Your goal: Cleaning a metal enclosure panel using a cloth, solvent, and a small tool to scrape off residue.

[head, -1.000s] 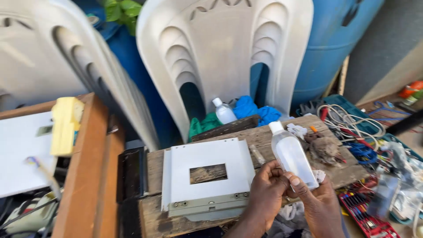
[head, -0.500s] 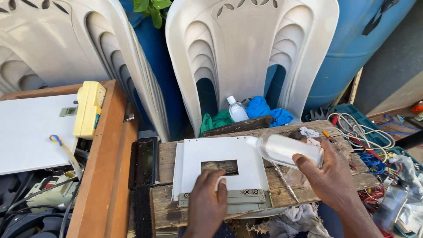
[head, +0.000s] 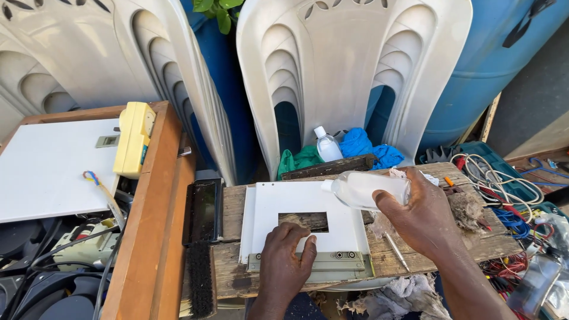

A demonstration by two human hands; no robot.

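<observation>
The left hand (head: 285, 255) lies flat, fingers spread, on the near edge of a white metal panel (head: 308, 228) with a rectangular cut-out, pressing it onto a weathered wooden board (head: 249, 278); it grasps nothing. The right hand (head: 422, 216) is clamped around a clear plastic bottle (head: 367, 188), tipped on its side with the white cap pointing left, just above the panel's upper right corner. A thin metal rod (head: 394, 250) (possibly a screwdriver) lies on the board under that wrist. Left of the board sits a dark brush (head: 200, 278). Farther back stand a second white-capped bottle (head: 326, 145), blue and green cloths (head: 355, 145), and stacked white plastic chairs (head: 349, 71).
</observation>
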